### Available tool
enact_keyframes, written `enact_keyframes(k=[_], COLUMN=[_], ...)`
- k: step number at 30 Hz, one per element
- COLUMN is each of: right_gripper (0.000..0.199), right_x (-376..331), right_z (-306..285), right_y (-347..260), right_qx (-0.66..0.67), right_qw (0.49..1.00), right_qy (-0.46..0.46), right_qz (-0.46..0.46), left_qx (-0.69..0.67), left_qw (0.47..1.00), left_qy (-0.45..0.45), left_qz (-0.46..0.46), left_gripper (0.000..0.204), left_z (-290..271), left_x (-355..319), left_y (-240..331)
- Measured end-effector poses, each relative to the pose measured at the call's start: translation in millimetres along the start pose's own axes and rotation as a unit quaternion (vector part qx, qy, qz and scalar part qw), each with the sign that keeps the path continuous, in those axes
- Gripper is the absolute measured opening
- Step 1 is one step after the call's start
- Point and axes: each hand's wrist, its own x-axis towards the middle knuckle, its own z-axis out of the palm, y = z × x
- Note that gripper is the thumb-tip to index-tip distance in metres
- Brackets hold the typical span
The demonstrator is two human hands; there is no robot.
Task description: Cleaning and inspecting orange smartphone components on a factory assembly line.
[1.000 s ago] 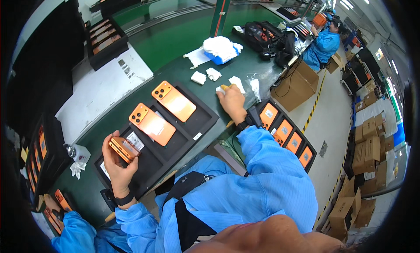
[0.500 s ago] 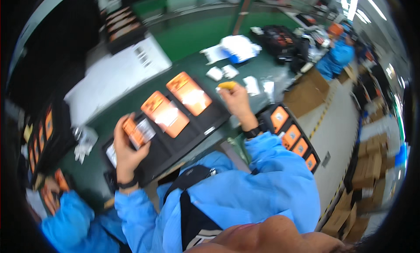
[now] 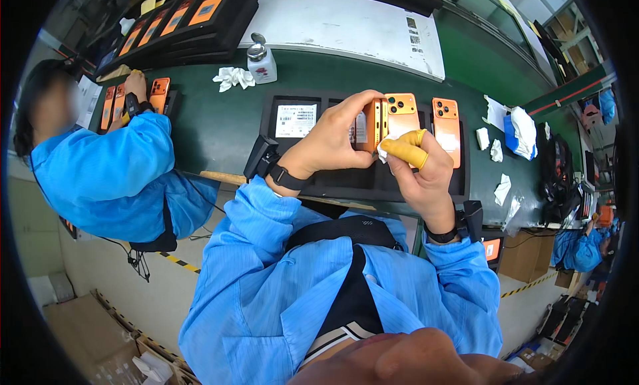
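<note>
My left hand (image 3: 333, 137) is closed round an orange smartphone (image 3: 375, 122), with its narrow port edge turned towards me. My right hand (image 3: 429, 179) wears yellow finger cots (image 3: 407, 151) and pinches a small white wipe (image 3: 382, 152) against the lower part of that edge. Both hands are above a black foam tray (image 3: 336, 184). Two more orange smartphones lie in its right-hand slots, a nearer one (image 3: 403, 112) beside the held phone and another (image 3: 446, 135) farther right. A white label card (image 3: 296, 121) lies in the leftmost slot.
Behind the tray stand a pump bottle (image 3: 262, 64) and crumpled tissue (image 3: 233, 77). Stacked phone trays (image 3: 193, 29) are at the far left. A wipe packet (image 3: 521, 133), tissue pieces (image 3: 496, 151) and a black bag (image 3: 558, 159) lie right. A co-worker in blue (image 3: 110, 165) sits at left.
The view has swung round. My right hand has come from beyond the tray's right end to the held phone, bringing the wipe against it. My left hand has turned the phone edge-on.
</note>
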Motion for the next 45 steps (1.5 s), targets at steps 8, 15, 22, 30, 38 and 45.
enact_keyframes(k=[8, 15, 22, 30, 38, 45], right_gripper=[0.017, 0.019, 0.011, 0.008, 0.012, 0.018], right_x=[44.5, 7.3, 44.4, 52.2, 21.0, 12.0], right_z=[3.5, 5.5, 7.2, 9.2, 12.1, 17.0], right_y=[19.0, -4.4, 11.4, 6.5, 1.7, 1.7], right_qx=[-0.018, -0.041, -0.134, -0.130, -0.132, -0.129], right_qw=[1.000, 0.999, 0.991, 0.991, 0.991, 0.990], right_qy=[0.005, -0.017, 0.013, 0.025, 0.027, 0.024], right_qz=[0.003, 0.015, 0.008, -0.019, -0.025, -0.057], left_qx=[0.048, 0.020, 0.078, 0.065, 0.078, 0.058], left_qw=[0.999, 1.000, 0.996, 0.998, 0.996, 0.998], left_qy=[0.000, 0.008, 0.037, 0.004, 0.024, 0.024], left_qz=[0.023, 0.017, 0.039, 0.015, 0.041, -0.004], left_gripper=[0.083, 0.084, 0.087, 0.085, 0.084, 0.082], left_z=[-1.5, -6.4, 5.6, 10.7, 8.7, 2.6], left_x=[-1.9, 4.5, 0.7, 1.9, 7.4, 7.2], left_y=[2.9, 2.4, -0.1, 10.0, 4.2, 3.5])
